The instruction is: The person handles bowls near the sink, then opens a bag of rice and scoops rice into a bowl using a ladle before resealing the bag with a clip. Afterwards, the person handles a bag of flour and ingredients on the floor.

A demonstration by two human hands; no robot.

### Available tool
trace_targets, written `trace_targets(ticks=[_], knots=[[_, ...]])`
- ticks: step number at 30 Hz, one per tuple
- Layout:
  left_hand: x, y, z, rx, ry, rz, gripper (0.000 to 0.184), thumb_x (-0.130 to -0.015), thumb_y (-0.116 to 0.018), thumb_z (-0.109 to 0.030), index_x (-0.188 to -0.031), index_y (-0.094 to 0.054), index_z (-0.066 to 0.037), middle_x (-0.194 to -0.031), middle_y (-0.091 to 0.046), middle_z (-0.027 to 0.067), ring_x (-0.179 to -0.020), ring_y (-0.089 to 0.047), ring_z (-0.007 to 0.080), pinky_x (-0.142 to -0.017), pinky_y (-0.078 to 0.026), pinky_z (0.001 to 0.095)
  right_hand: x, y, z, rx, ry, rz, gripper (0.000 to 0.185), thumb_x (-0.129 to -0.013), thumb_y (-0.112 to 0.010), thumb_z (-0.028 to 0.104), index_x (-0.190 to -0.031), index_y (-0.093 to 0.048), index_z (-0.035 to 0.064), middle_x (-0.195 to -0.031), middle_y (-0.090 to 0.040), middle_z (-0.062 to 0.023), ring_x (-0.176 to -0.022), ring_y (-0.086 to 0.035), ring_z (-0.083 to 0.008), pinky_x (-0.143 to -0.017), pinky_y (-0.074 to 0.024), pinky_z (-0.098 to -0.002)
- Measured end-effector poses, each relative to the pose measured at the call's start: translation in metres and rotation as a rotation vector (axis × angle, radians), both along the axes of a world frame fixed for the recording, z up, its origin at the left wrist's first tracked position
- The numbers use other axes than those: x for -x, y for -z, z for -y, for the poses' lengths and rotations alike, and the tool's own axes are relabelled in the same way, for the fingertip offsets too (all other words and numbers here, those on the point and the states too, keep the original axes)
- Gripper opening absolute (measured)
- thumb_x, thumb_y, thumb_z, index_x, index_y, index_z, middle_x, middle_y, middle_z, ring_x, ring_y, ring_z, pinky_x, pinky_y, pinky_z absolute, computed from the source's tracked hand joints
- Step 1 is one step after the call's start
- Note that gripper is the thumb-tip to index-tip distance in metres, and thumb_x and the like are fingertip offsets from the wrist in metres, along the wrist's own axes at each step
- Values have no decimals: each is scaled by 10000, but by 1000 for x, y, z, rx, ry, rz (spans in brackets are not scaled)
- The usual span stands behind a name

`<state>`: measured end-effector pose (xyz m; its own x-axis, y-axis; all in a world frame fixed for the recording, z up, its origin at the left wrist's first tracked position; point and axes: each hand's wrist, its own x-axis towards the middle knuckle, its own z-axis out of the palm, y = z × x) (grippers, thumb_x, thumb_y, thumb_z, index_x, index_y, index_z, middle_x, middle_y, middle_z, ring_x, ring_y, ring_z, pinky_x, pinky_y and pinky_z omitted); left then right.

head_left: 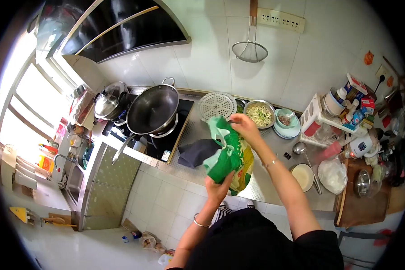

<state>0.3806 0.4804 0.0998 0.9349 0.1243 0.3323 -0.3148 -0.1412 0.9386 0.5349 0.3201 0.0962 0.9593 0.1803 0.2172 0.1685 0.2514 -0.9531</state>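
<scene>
A green and yellow plastic bag (227, 155) is held over the front of the counter, its crumpled top facing left. My left hand (219, 185) grips the bag's lower side. At its upper edge, my right hand (244, 126) has its fingers bent against the plastic. A dark cloth (198, 153) lies on the counter just left of the bag. Behind my right hand are a metal bowl of pale shredded food (260, 113) and a small bowl of reddish food (285, 118) on a plate. A white perforated tray (217, 106) sits behind the bag.
A large wok (153, 110) rests on the stove, its handle pointing front left. Behind it to the left stands a lidded pot (110, 101). Rightward are a ladle (300, 147), a cream-coloured bowl (302, 177), a white plastic bag (332, 175), a wooden board (353, 204) and a crowded rack (319, 119).
</scene>
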Motion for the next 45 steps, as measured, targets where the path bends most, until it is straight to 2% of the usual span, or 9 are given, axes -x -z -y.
trace_targets(ticks=[2, 10, 19, 24, 28, 35, 37, 40, 45], knots=[[-1, -5, -3, -112, 170, 126, 291, -749, -702, -34, -1016, -604, 23, -962, -639, 97, -867, -600, 177, -757, -476, 302, 31, 5, 19, 203, 337, 210, 227, -871, -607, 157, -1043, -604, 10, -1023, -615, -57, -934, -570, -134, -851, -450, -269], [-6, 14, -15, -287, 390, 157, 286, -758, -619, 26, -1043, -602, -1, -1012, -616, 147, -910, -603, 277, -801, -474, 351, 116, -36, 16, 808, -4, 607, 644, -749, -695, 394, -1282, -493, 94, -1336, -471, -115, -1304, -349, -323, -1066, -257, -478], [-22, 16, -19, -398, 348, 189, 350, -692, -709, 4, -1028, -612, -13, -993, -627, 147, -939, -592, 324, -810, -455, 398, 105, 0, 31, 939, 7, 579, 278, -733, -707, 231, -974, -635, 114, -927, -641, -58, -981, -579, -229, -999, -343, -452], [-25, -7, -18, -407, -31, 378, 843, -576, -817, -45, -1298, -384, -5, -1267, -486, 180, -1194, -459, 319, -994, -369, 398, 109, 4, 25, 758, 54, 369, 142, -742, -694, 190, -816, -656, 75, -753, -616, -63, -772, -589, -248, -838, -428, -377], [-35, -16, -26, -422, 161, 257, 1058, -548, -844, -75, -1401, -221, -17, -1313, -435, 203, -1258, -397, 296, -1047, -318, 398, 108, 7, 27, 677, 24, 359, 148, -746, -689, 189, -822, -654, 67, -750, -607, -67, -755, -570, -264, -712, -436, -370], [-45, -17, -25, -184, 381, -268, 722, -560, -868, -215, -1129, -454, -52, -1141, -587, 145, -1124, -543, 315, -1001, -348, 488, 127, 9, 20, 719, 238, 375, 161, -714, -711, 180, -799, -641, 63, -758, -606, -72, -779, -570, -276, -717, -436, -375], [-42, -20, -21, -499, 296, 347, 529, -608, -833, -95, -965, -444, -61, -1143, -605, 120, -1095, -577, 295, -980, -403, 421, 130, 10, 24, 734, 234, 434, 177, -707, -718, 182, -813, -639, 64, -803, -615, -75, -834, -573, -276, -746, -440, -377], [-39, -25, -26, -558, 321, 553, 467, -625, -817, -59, -892, -435, -79, -1038, -657, 87, -1115, -570, 298, -961, -424, 433, 136, 0, 26, 789, 280, 559, 266, -683, -735, 153, -907, -626, 60, -953, -613, -88, -984, -554, -284, -835, -441, -375], [-35, -4, -34, 63, 394, -63, 502, -667, -795, -66, -1086, -523, -13, -1000, -666, 46, -930, -627, 139, -769, -509, 271, 147, 9, 25, 656, 480, 355, 592, -709, -748, 146, -1235, -488, 67, -1224, -529, -129, -1166, -484, -284, -985, -393, -381]])
